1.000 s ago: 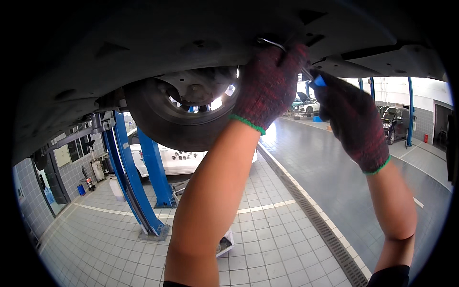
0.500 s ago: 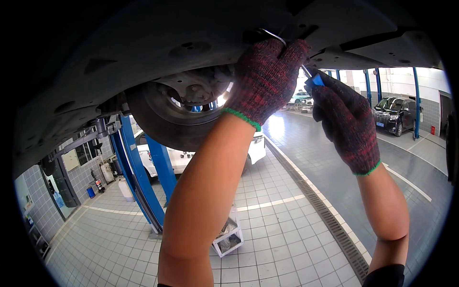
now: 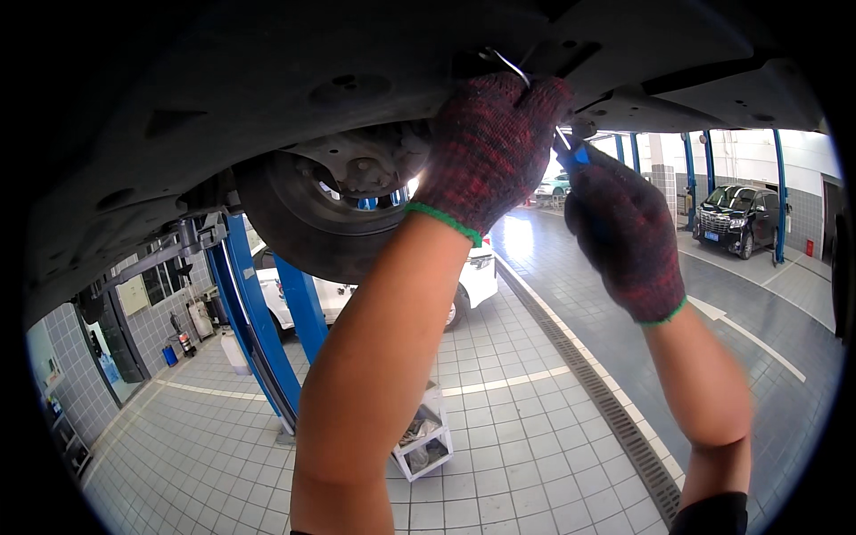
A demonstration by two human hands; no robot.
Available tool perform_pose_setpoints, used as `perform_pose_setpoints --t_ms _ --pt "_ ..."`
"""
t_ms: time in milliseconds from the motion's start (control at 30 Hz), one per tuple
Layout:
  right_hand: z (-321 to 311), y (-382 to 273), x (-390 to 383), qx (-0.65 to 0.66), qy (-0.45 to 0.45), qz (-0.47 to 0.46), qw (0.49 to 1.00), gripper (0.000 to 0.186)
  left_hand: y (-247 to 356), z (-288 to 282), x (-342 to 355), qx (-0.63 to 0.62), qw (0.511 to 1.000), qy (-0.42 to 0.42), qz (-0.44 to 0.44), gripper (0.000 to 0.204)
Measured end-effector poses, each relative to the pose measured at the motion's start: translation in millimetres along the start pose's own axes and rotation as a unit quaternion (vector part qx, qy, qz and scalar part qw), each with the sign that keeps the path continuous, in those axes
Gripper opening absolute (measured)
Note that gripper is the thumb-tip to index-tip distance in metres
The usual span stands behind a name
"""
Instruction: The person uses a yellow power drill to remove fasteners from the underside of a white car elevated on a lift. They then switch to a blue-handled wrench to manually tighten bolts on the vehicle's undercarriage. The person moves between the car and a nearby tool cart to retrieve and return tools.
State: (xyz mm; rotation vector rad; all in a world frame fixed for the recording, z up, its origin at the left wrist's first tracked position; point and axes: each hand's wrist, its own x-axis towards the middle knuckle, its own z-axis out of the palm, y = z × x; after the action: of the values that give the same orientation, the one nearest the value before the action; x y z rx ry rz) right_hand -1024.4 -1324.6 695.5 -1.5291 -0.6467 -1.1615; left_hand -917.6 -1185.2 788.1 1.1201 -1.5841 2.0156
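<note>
Both my hands wear dark red and black knit gloves with green cuffs, raised to a car's dark underbody [image 3: 267,98]. My right hand [image 3: 620,232] is closed around the blue handle [image 3: 581,155] of a hooked metal rod tool. A short piece of its thin shaft [image 3: 562,137] shows between the hands. My left hand [image 3: 495,147] is closed at the underbody, apparently on the same shaft; its fingertips are hidden. Beyond that glove the curved shiny end [image 3: 510,68] reaches an opening in the underbody.
A wheel [image 3: 303,214] hangs left of my left forearm. Blue lift posts [image 3: 299,303] stand near it, before a white car [image 3: 481,275]. A white cart [image 3: 423,455] sits on the tiled floor beside a drain grate [image 3: 615,419]. A black van [image 3: 736,218] is parked far right.
My right hand has moved left and slightly down with the blue handle, nearer my left hand. My left hand has shifted slightly left. The curved end stays at the opening.
</note>
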Motion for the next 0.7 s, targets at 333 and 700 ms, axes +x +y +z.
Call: perform_pose_setpoints --t_ms 333,700 --pt "-18.4 -23.2 13.4 -0.087 -0.006 -0.046 0.995 0.032 11.9 -2.9 7.5 -0.045 0.996 -0.029 -0.076 0.033" --pt "-21.0 -61.6 7.8 -0.248 -0.033 -0.114 0.961 0.030 4.8 2.7 8.6 -0.017 0.993 0.111 0.021 0.031"
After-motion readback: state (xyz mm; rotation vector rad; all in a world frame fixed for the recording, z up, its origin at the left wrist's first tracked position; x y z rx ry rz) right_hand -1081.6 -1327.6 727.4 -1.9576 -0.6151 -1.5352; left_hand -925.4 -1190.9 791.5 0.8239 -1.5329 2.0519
